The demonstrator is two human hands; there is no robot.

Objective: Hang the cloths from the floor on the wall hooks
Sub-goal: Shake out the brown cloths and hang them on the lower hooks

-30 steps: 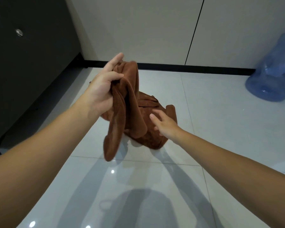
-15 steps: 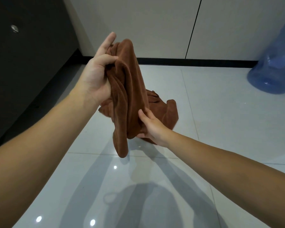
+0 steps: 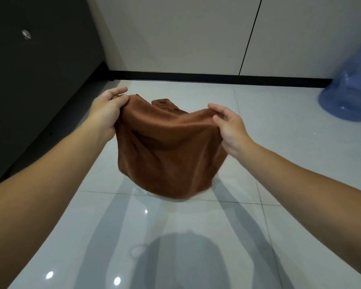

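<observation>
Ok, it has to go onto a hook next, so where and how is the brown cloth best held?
By its top edge, one corner from each side, as the left hand and right hand pinch it now: the brown cloth hangs spread and limp below that edge, so the sagging middle could likely drape over a hook.

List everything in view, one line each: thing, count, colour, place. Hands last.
cloth: one, brown, held spread above the floor between both hands
fabric bit: one, brown, peeking over the cloth's top edge; separate piece or not, cannot tell
water jug: one, translucent blue, far right by the wall
floor: glossy pale tiles
wall: off-white panels, black skirting below
dark panel: one, black, left side
round fitting: one, silver, on the dark panel
left hand: grips the cloth's left corner
right hand: pinches its right corner
</observation>
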